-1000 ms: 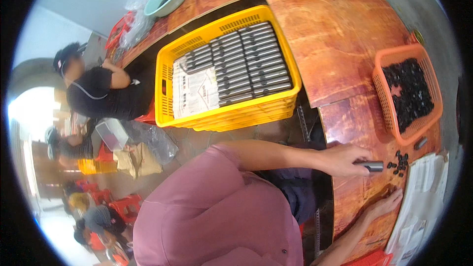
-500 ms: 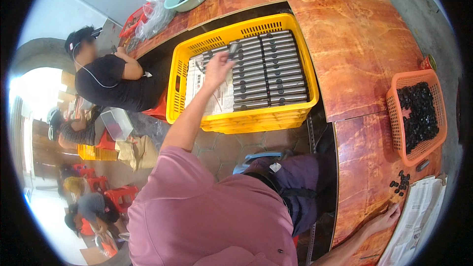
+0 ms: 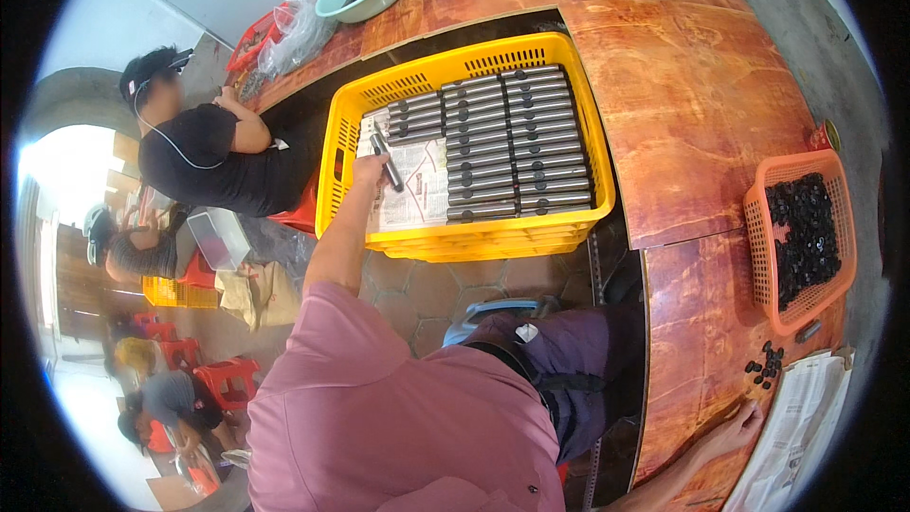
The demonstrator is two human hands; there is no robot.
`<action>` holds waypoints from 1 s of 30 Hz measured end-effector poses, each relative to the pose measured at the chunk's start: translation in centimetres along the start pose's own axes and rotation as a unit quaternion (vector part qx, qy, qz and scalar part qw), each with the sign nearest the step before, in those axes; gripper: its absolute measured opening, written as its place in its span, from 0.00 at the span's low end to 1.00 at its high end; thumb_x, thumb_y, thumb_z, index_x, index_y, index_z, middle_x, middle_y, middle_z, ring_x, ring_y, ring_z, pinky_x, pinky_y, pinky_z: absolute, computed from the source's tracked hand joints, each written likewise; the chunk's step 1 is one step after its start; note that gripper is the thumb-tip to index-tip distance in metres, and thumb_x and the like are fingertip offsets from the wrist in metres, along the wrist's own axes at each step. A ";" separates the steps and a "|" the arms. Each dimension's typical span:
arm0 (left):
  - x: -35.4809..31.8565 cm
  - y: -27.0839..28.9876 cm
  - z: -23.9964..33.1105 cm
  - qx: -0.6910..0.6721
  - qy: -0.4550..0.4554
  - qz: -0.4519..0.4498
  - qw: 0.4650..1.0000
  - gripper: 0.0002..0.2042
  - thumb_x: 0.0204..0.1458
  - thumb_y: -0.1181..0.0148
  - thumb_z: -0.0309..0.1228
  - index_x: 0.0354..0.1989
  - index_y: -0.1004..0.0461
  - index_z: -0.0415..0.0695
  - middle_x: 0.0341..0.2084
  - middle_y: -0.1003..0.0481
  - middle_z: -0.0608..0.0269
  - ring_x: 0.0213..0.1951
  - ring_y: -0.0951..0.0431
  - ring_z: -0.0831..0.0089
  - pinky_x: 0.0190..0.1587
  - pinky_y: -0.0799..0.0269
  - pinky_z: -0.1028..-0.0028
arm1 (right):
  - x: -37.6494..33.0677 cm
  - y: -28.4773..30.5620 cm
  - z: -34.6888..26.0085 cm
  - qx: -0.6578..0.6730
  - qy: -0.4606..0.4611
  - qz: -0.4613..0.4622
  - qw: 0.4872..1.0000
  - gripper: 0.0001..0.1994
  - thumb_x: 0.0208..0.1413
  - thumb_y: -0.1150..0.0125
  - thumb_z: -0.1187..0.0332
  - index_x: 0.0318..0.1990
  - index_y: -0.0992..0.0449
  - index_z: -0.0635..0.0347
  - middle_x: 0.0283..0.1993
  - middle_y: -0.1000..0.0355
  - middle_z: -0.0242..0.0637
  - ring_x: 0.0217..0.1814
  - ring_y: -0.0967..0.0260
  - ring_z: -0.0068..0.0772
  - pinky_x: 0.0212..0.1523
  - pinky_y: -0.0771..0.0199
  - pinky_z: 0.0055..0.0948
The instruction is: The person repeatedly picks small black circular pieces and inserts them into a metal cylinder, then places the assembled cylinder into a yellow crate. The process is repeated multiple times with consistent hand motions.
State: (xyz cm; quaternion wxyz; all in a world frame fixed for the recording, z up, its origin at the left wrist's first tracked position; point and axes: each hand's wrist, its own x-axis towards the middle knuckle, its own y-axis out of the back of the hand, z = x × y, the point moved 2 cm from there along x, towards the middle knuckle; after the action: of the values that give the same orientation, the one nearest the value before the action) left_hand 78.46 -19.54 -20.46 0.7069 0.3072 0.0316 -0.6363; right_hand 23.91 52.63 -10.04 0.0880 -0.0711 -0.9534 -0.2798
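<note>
Left hand (image 3: 372, 169) placing rod in yellow crate (image 3: 569, 66).
Fingers are closing around a metal rod (image 3: 387, 163), frame centre-left; right hand (image 3: 737, 425) is resting flat, empty, on the desk (image 3: 701, 123).

left hand (image 3: 373, 169) outstretched, gripping; right hand (image 3: 732, 429) resting flat.

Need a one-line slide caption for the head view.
Left hand holds a metal rod over the paper sheet in a yellow crate of rods; right hand rests on the wooden table.
</note>
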 end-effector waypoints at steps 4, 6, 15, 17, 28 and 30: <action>0.5 -2.6 -0.3 -0.287 0.114 -0.023 0.951 0.12 0.66 0.45 0.33 0.52 0.29 0.39 0.41 0.22 0.47 0.40 0.19 0.59 0.41 0.15 0.62 | 0.0 0.1 0.3 -0.005 0.017 0.009 1.000 0.17 0.70 0.44 0.61 0.44 0.25 0.72 0.43 0.27 0.39 0.46 0.32 0.33 0.54 0.30 0.31; 2.4 -3.0 -0.9 -0.285 0.127 -0.007 0.950 0.12 0.66 0.46 0.32 0.53 0.29 0.40 0.40 0.22 0.46 0.41 0.19 0.57 0.41 0.14 0.62 | 0.0 0.1 0.1 -0.002 0.014 0.007 1.000 0.17 0.70 0.45 0.61 0.44 0.25 0.72 0.42 0.28 0.39 0.46 0.32 0.33 0.54 0.30 0.31; 2.7 -8.1 -0.9 -0.251 0.129 0.006 0.959 0.18 0.66 0.44 0.36 0.54 0.31 0.30 0.37 0.22 0.38 0.32 0.17 0.54 0.33 0.12 0.66 | -0.3 -0.1 -0.7 0.006 -0.012 0.017 1.000 0.17 0.70 0.44 0.60 0.43 0.25 0.71 0.40 0.30 0.37 0.42 0.35 0.33 0.49 0.31 0.30; 2.8 -8.3 -1.0 -0.214 0.120 -0.016 0.969 0.19 0.67 0.45 0.37 0.52 0.31 0.28 0.35 0.20 0.39 0.31 0.16 0.54 0.33 0.12 0.67 | 0.0 0.2 0.3 0.011 0.006 0.014 1.000 0.17 0.70 0.44 0.60 0.43 0.25 0.72 0.40 0.30 0.37 0.43 0.35 0.32 0.49 0.31 0.30; 2.5 -9.3 -0.8 -0.224 0.114 -0.029 0.967 0.22 0.69 0.50 0.42 0.50 0.30 0.29 0.33 0.19 0.44 0.30 0.16 0.55 0.32 0.14 0.67 | -0.5 -0.1 -0.9 -0.015 0.019 0.010 1.000 0.16 0.70 0.45 0.62 0.42 0.25 0.72 0.39 0.30 0.37 0.43 0.35 0.32 0.48 0.31 0.31; 2.7 -9.2 -0.9 -0.169 0.116 -0.054 0.977 0.22 0.68 0.48 0.43 0.48 0.28 0.29 0.34 0.19 0.45 0.31 0.16 0.57 0.32 0.14 0.68 | -0.6 -0.2 -1.4 -0.015 0.009 0.008 1.000 0.16 0.69 0.45 0.62 0.41 0.25 0.72 0.38 0.30 0.36 0.42 0.35 0.32 0.47 0.32 0.31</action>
State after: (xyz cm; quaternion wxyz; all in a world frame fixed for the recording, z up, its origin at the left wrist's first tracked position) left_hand 70.76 -21.48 -25.95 0.7049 0.2526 0.2371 -0.6190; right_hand 24.63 51.71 -9.11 0.0983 -0.0777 -0.9477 -0.2936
